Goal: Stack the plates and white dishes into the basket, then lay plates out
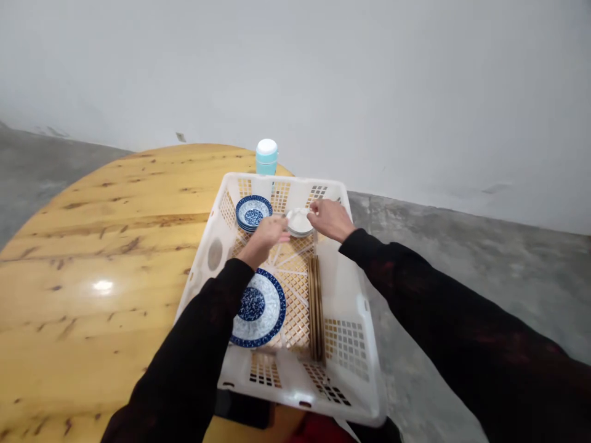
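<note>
Toward the far end of the white basket [339, 277], which rests on the wooden surface [106, 246]: white dishes [300, 224], stacked, between your two hands. Left hand [266, 235]: fingertips beside the stack's left rim. Right hand [331, 219]: fingers curled at its right rim. Grip, both: hold or mere touch, you cannot tell. Handling, as judged: support both sides evenly, level, clear of the blue-patterned bowls [253, 211]. Nearer you: blue-rimmed plate [262, 311], brown sticks [315, 307]. Writing: none legible, turquoise container [266, 157] included.
</note>
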{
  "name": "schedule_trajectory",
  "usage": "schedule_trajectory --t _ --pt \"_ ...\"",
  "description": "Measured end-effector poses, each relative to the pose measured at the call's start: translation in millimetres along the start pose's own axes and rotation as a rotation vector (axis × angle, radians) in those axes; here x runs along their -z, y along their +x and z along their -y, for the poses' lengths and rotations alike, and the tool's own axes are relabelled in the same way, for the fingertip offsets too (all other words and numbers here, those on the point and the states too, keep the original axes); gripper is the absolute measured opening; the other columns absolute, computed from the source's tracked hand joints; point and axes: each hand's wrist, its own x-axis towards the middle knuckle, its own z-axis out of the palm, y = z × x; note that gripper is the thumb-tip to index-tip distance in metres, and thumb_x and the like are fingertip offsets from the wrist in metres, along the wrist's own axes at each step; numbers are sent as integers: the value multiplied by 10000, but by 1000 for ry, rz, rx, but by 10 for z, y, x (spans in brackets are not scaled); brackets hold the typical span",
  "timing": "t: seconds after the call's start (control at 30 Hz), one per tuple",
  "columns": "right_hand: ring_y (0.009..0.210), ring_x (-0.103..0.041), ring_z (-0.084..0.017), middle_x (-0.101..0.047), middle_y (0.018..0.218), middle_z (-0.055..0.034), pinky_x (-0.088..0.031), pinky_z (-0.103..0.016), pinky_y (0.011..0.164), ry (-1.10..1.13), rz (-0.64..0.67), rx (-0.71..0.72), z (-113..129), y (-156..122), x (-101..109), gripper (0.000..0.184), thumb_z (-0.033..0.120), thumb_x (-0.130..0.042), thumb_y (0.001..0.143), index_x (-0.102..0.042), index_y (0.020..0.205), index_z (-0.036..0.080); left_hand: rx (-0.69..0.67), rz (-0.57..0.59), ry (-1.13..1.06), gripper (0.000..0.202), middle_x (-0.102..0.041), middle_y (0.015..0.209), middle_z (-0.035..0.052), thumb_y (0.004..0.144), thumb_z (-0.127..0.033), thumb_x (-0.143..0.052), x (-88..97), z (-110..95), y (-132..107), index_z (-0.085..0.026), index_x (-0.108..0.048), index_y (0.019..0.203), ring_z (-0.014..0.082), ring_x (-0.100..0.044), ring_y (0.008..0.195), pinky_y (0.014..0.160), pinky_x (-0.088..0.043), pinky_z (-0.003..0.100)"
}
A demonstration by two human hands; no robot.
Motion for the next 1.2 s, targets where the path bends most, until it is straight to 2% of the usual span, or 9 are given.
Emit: schedule_trajectory --t 0.13,0.23,0.33,0.43,0.53,0.67,0.77,0.97,1.2 --pt "942 -703 -251 -741 1109 -115 -499 -347 883 218 -175 39 -58 -788 164 310 209 -481 886 -690 1109 153 -251 -11 119 191 -724 944 101 891 -309 -633 500 -390 -742 -132 -673 949 183 -694 861 814 -564 302" --pt "826 -732 -217 -739 1108 -97 -537 -335 791 375 -329 -4 -125 -1487 258 294 240 -467 885 -678 1082 185 -328 -145 141 267 -736 981 117 881 -349 -642 931 -406 -1408 -129 -697 1021 186 -695 890 809 -563 296" --pt "733 -741 -221 -746 1035 -84 -563 -355 706 514 -503 -124 -201 -2239 247 269 326 -484 879 -670 1041 216 -356 -342 126 359 -743 1010 112 852 -415 -660 1322 -143 -2057 -127 -703 1061 195 -702 907 813 -566 304" --pt "666 -728 -226 -747 997 -98 -582 -395 697 611 -605 -280 -238 -3032 20 287 394 -525 860 -666 1035 215 -348 -512 106 393 -746 1032 102 835 -449 -667 1609 295 -2614 -142 -704 1078 203 -704 943 818 -565 312" --pt "648 -727 -236 -748 997 -104 -596 -432 706 681 -507 -448 -136 -3809 -414 348 446 -543 838 -651 1071 211 -297 -605 117 416 -745 1048 101 836 -481 -659 1760 758 -3052 -158 -698 1095 208 -708 944 805 -561 316" --pt "648 -733 -250 -757 944 -93 -619 -426 664 875 -294 -578 262 -4572 -1021 360 492 -560 810 -642 1042 229 -203 -589 129 475 -747 1018 101 795 -550 -690 1752 1238 -3448 -159 -701 1064 218 -706 922 786 -552 316" --pt "619 -718 -244 -752 905 -81 -620 -407 630 1012 -179 -537 610 -4814 -1270 363 536 -566 810 -653 1010 246 -150 -533 99 514 -749 1018 111 774 -591 -699 1623 1479 -3626 -162 -699 1056 223 -702 916 780 -545 322" --pt "643 -706 -247 -740 856 -59 -601 -393 672 1011 15 -246 881 -4816 -1240 321 497 -534 850 -687 993 254 -58 -427 32 506 -748 975 101 761 -612 -703 1234 1883 -3896 -180 -708 1025 214 -690 896 768 -533 309" --pt "680 -709 -245 -752 883 -69 -575 -373 669 916 97 -104 559 -4919 -1202 343 468 -482 880 -695 1027 244 54 -366 28 530 -728 932 103 693 -628 -723 833 2295 -4181 -164 -709 948 209 -672 849 707 -505 291"
